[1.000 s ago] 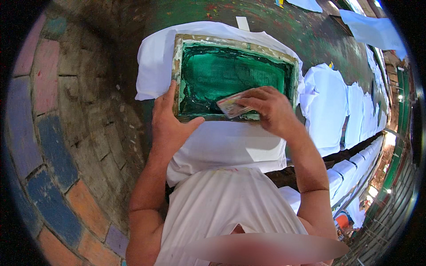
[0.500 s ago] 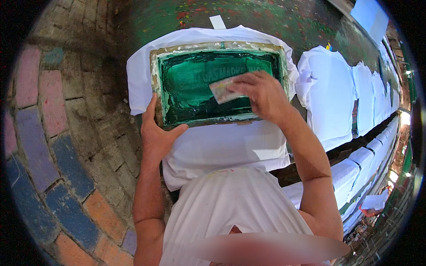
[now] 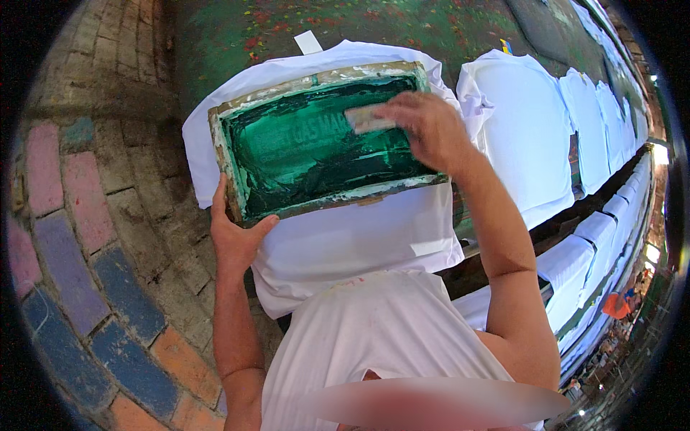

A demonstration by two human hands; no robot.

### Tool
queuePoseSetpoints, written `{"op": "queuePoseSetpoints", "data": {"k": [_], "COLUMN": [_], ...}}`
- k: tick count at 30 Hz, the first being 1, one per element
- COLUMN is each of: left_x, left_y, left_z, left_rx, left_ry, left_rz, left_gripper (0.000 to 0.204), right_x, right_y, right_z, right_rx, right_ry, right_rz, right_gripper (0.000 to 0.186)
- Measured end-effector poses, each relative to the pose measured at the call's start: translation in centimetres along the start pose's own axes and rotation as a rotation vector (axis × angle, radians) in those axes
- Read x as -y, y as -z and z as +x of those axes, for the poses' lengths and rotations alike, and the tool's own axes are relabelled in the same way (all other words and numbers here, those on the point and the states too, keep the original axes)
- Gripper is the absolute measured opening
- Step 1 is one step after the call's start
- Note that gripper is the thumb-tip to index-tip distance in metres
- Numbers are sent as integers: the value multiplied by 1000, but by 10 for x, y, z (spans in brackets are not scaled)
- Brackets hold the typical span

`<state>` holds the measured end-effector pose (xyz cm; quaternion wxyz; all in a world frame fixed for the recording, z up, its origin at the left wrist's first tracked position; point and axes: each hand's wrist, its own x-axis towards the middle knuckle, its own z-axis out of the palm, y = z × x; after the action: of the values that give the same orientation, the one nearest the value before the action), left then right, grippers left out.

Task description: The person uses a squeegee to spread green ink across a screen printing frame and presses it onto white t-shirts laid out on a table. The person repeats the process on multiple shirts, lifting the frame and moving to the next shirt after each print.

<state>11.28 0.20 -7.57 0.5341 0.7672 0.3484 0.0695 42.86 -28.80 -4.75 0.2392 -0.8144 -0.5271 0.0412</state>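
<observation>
A screen printing frame [image 3: 218,147] with a worn wooden rim lies over a white T-shirt [image 3: 352,241]. Its green mesh [image 3: 287,169] carries dark wet-looking ink along the edges and faint lettering in the middle. My left hand [image 3: 237,237] grips the frame's near left corner, fingers along the left side and thumb on the near edge. Over the right half of the mesh, my right hand [image 3: 435,133] is closed on a flat, pale squeegee [image 3: 368,119], slightly blurred. The fingers hide its right end.
To the right, several white T-shirts [image 3: 514,129] lie in a row on the dark green table [image 3: 237,50]. A second row of white shirts [image 3: 575,266] runs nearer, across a dark gap. A small white card [image 3: 307,42] lies beyond the frame. Painted bricks [image 3: 72,280] pave the left.
My right hand has moved the squeegee toward the far right of the mesh. My left hand keeps its hold on the corner. The whole view has turned a little.
</observation>
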Motion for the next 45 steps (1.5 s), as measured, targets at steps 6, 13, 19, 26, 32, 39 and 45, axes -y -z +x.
{"op": "queuePoseSetpoints", "data": {"k": [6, 13, 19, 26, 32, 39, 45], "left_x": [2, 5, -5, -7, -10, -17, -18], "left_y": [2, 7, 7, 5, 3, 0, 1], "left_z": [-2, -1, -4, -6, -5, -5, 0], "left_rx": [-16, -35, -49, -78, -90, -54, -22], "left_ry": [-47, -53, -41, -43, -38, 35, -8], "left_rz": [79, 219, 214, 251, 304, 230, 185], "left_gripper": [124, 128, 128, 131, 130, 128, 131], "right_x": [48, 46, 78, 95, 67, 9, -48], "right_y": [-1, -4, -46, -71, -56, -17, 21], "right_z": [-46, 22, 107, 150, 164, 139, 79], "right_rx": [70, 153, 61, 135, 374, 524, 454], "right_ry": [-11, 80, 120, 346, 652, 767, 607], "right_rz": [44, -3, -52, 22, 145, 167, 120], "right_gripper": [67, 57, 56, 52, 49, 53, 49]}}
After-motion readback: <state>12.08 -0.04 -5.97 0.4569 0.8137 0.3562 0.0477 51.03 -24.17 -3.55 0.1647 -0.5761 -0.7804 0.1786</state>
